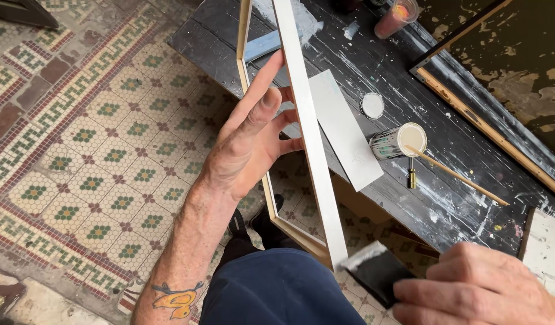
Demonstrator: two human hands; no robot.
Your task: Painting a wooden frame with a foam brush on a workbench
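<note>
While the right hand (476,289) grips a black foam brush (377,274) at the bottom edge, fingers curled shut around its handle, the white-coated brush tip touches the lower end of a wooden frame (307,120). Frame is thin, flat-edged, its facing side painted white, bare pale wood on the inner side. Left hand (247,144) steadies it from behind, fingers spread half open, thumb and fingertips pressed against the frame rails, not wrapped fully. Forearm has an orange tattoo. Blue trousers and a dark shoe show below, over a patterned mosaic tile floor (96,156). Beyond the frame, a dark, scratched, paint-smeared tabletop (446,198) carries a flat white board (346,132), a small open tin of white paint (401,141) with a wooden stir stick (455,174) across it, and its round lid (372,105). Farther back stands a pinkish plastic cup (396,17).
</note>
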